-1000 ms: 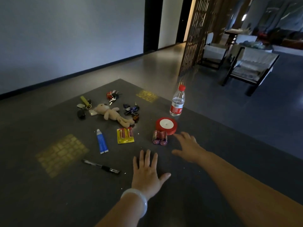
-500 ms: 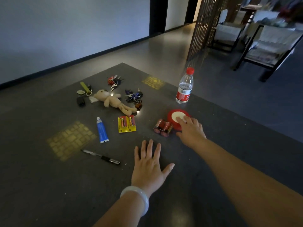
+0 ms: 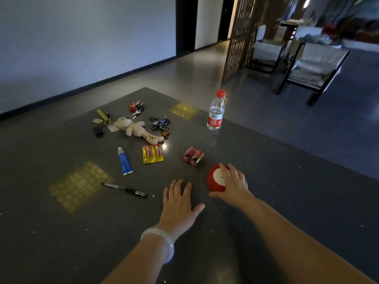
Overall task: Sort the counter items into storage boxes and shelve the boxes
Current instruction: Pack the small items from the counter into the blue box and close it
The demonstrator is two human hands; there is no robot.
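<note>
My right hand (image 3: 232, 184) grips a red ribbon roll (image 3: 214, 179) with a white centre, fingers over its top and thumb below it, tilted up from the dark counter (image 3: 276, 201). My left hand (image 3: 178, 203) lies flat on the counter, fingers spread, with a pale bangle on the wrist. Just beyond the roll lies a pack of red batteries (image 3: 193, 156). Further left are a yellow battery card (image 3: 152, 153), a blue tube (image 3: 124, 163), a black pen (image 3: 125, 189), a plush bear (image 3: 136, 129) and key bunches (image 3: 160, 124).
A water bottle (image 3: 215, 110) with a red cap stands near the counter's far right edge. More keys (image 3: 136, 108) and a yellow key tag (image 3: 102, 117) lie at the far left. Chairs (image 3: 309, 68) and a wooden screen (image 3: 240, 35) stand on the floor beyond.
My right hand reached the red ribbon roll, closed on it and drew it back toward me, away from the batteries. My left hand stayed flat on the counter.
</note>
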